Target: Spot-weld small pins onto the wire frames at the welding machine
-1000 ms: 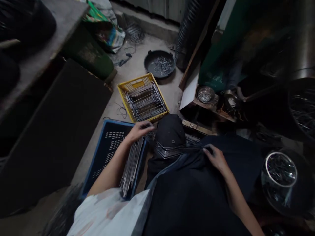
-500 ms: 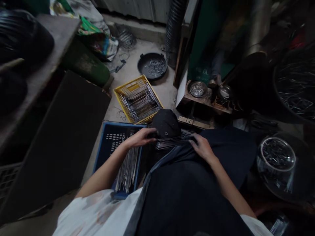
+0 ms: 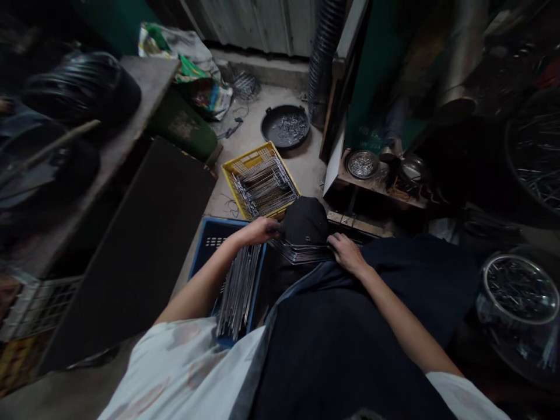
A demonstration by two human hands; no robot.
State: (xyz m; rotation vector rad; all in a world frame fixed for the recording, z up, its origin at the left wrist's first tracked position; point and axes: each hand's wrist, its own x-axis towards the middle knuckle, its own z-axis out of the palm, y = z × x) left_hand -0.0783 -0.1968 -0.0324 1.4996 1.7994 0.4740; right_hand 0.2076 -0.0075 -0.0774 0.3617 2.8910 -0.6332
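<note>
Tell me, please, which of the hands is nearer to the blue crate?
Left. The left hand is over the far rim of the blue crate. The right hand lies farther right, on the stack of wire frames.

The wire stack [image 3: 301,254] runs under the dark cap [image 3: 305,221]. Both grips' fingertips are hidden there. The wheel [image 3: 536,157] is cut off at the right edge.

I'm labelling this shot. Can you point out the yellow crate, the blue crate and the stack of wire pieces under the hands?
yellow crate [image 3: 231,172]: head view, on its bare left rim.
blue crate [image 3: 209,242]: head view, on its perforated inner wall.
stack of wire pieces [image 3: 304,253]: head view, on the stack's front edge between the hands.
</note>
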